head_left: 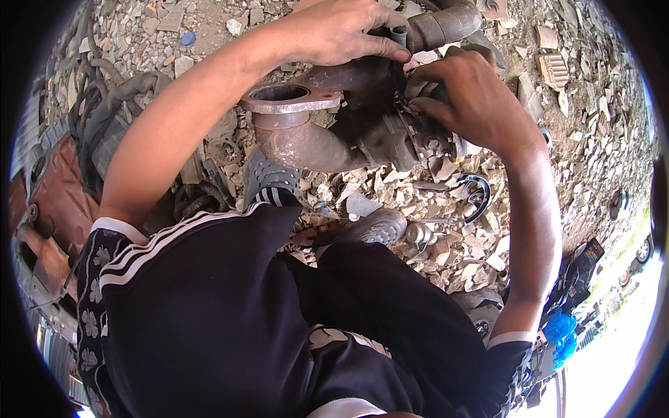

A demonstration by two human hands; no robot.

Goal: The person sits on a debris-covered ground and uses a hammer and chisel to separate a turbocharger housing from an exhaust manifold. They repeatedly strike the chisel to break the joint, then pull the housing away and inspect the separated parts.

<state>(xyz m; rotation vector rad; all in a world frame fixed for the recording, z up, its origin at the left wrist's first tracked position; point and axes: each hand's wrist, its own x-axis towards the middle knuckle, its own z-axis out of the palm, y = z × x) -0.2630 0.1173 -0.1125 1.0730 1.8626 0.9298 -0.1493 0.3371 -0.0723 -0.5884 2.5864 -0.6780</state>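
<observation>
A rusty metal pipe assembly (296,143), with an elbow and a flat flange around an open port, is in front of me above the ground. My left hand (341,35) reaches over its far side, thumb and fingers closed around a short grey metal cylinder (398,35). Beside it, my right hand (474,94) is closed, with fingers curled in a pinch against the assembly's dark middle; what they grip is hidden. A thick brown pipe end (446,28) sticks out beyond both hands.
Broken stone and tile pieces cover the ground. My grey shoes (376,226) stand below the assembly. A black curved part (477,198) lies near the right forearm. Dark hoses (90,111) and a reddish-brown metal part (59,181) are at left; a blue bag (561,338) is at right.
</observation>
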